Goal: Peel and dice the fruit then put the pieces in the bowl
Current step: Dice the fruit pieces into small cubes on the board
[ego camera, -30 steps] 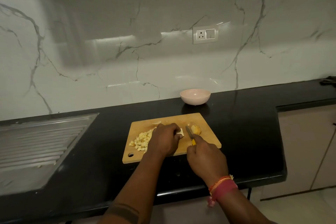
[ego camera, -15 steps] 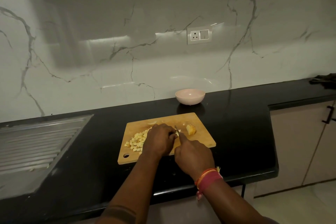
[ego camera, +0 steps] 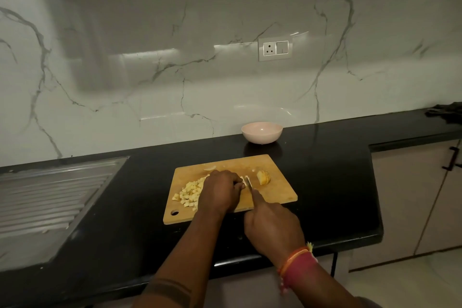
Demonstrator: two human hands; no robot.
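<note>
Your left hand (ego camera: 220, 191) curls over a pale fruit strip (ego camera: 243, 179) on the cutting board (ego camera: 275, 195). Your right hand (ego camera: 271, 226) grips the knife (ego camera: 249, 184), blade against the strip. Diced pieces (ego camera: 190, 191) lie at 9 o'clock, a sliced chunk (ego camera: 263, 177) at 2. The bowl (ego camera: 261, 132), at 12, holds nothing visible. Board's near edge sits close to the counter (ego camera: 337, 182) lip.

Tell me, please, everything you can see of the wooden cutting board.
The cutting board is a light wooden rectangle with rounded corners and a hanging hole near its front left corner. It lies flat on the black counter, in front of the pink bowl. On it lie diced fruit and a sliced wedge; the left hand rests over it.
</note>
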